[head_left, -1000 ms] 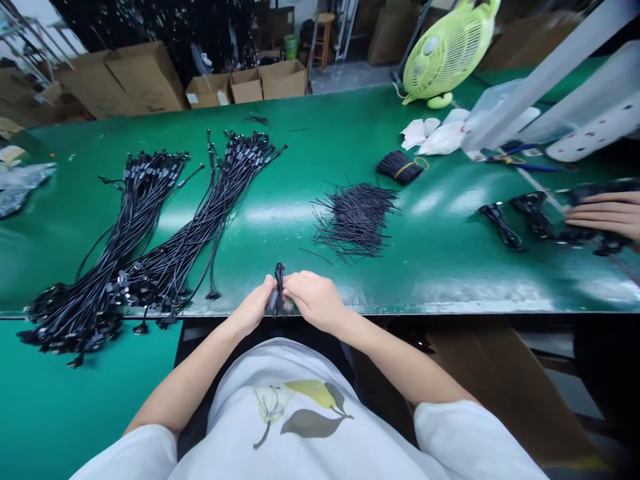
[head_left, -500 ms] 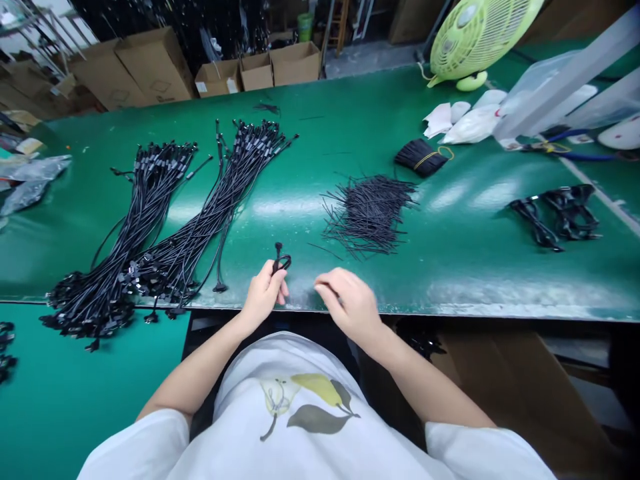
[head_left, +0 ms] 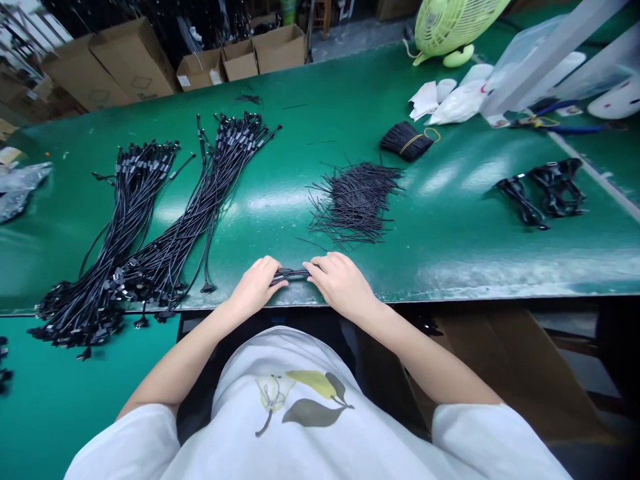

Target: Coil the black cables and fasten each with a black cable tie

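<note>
A folded black cable [head_left: 293, 274] stretches between my two hands near the table's front edge. My left hand [head_left: 259, 283] is closed round its left end, and the fingers of my right hand [head_left: 340, 280] pinch its right end. Just beyond my right hand lies a loose pile of short black ties [head_left: 363, 200]. Left of my hands, two large bundles of black cables with connectors rest on the table, the nearer one [head_left: 200, 207] slanting beside the farther one [head_left: 133, 207].
The green table [head_left: 450, 253] carries a banded bundle of black ties [head_left: 407, 141], folded cables [head_left: 557, 190] at right, blue-handled pliers [head_left: 575, 127], white wrappings [head_left: 457, 107] and a green fan [head_left: 455, 27]. Cardboard boxes [head_left: 135, 63] stand behind.
My hands have come closer together, and my right hand now grips the cable too. The loop held upright in my left hand is now drawn out sideways. The whole view has shifted slightly.
</note>
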A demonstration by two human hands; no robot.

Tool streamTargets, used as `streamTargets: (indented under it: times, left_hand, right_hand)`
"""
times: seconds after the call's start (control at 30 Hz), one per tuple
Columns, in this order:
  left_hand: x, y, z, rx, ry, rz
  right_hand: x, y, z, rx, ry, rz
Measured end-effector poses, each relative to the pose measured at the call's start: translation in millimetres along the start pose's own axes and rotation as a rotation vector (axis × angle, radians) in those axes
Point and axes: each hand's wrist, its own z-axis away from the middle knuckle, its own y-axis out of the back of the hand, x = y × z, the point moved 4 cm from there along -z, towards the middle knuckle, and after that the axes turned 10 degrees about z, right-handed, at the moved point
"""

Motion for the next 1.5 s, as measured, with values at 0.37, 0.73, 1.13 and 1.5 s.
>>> streamTargets:
  times: [0.37, 0.73, 1.13, 1.5]
  left_hand:
    - [8, -7.6, -10, -0.010, 0.021, 0.562]
    - [24, -13.7, -27, 0.170, -0.057, 0.777]
    - [39, -43.9, -17, 0.088, -0.151, 0.715]
    - [-30, 8.8, 19, 0.243, 0.111, 0.211]
  right_hand:
    - [7, -12, 18, -0.033, -0.117, 0.002]
    - [8, -12, 10, -0.219, -0.335, -0.342]
    - [-7, -19, 18, -0.361, -0.362, -0.298]
    - [190, 10, 90, -0.073, -0.735, 0.319]
